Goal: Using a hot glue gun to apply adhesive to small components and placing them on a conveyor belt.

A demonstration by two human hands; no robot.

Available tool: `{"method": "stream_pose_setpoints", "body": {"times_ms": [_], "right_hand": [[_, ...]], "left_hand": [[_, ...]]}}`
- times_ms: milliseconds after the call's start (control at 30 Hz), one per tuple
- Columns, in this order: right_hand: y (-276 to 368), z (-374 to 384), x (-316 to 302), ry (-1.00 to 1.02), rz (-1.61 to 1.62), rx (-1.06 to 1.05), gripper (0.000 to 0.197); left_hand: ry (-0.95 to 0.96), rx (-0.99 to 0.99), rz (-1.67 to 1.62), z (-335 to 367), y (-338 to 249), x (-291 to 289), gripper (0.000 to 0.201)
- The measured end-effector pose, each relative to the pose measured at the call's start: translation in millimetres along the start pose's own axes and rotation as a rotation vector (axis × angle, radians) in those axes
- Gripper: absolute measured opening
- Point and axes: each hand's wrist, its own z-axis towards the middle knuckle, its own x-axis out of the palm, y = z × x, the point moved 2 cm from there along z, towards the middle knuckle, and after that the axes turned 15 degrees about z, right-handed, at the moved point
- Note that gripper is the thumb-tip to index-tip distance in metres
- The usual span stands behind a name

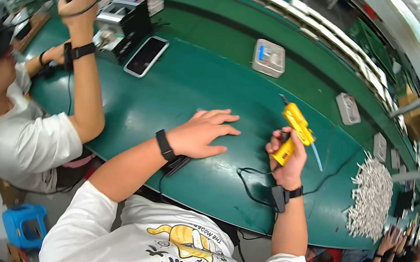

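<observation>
My left hand (204,133) is spread on the green tabletop, palm down and fingers apart, holding nothing. Just below its wrist lies a small dark object (177,166), partly covered by my arm. In my right hand (290,158) is a yellow, pistol-shaped soldering gun (295,124), gripped by its handle. Its thin metal tip points up and away to the left, over the table. A light blue tube (318,157) hangs from the gun's right side. A black cord (248,184) loops below the handle, near the strap on my right wrist.
A white-rimmed phone (146,56) lies at the far left beside a black-and-silver machine (126,20). Small plastic boxes (269,57) stand along the back. Many white, thin parts (371,197) are piled at right. A co-worker (27,128) works at left; a blue stool (23,224) stands below.
</observation>
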Motion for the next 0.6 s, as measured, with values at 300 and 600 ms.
{"method": "stream_pose_setpoints", "body": {"times_ms": [300, 600], "right_hand": [[-5, -6, 3, -0.006, -0.067, -0.165, 0.027], [-7, -7, 11, -0.004, -0.1, -0.172, 0.031]], "left_hand": [[0.149, -0.449, -0.541, 11, 11, -8, 0.022], [0.179, -0.349, -0.447, 6, 2, -6, 0.034]]}}
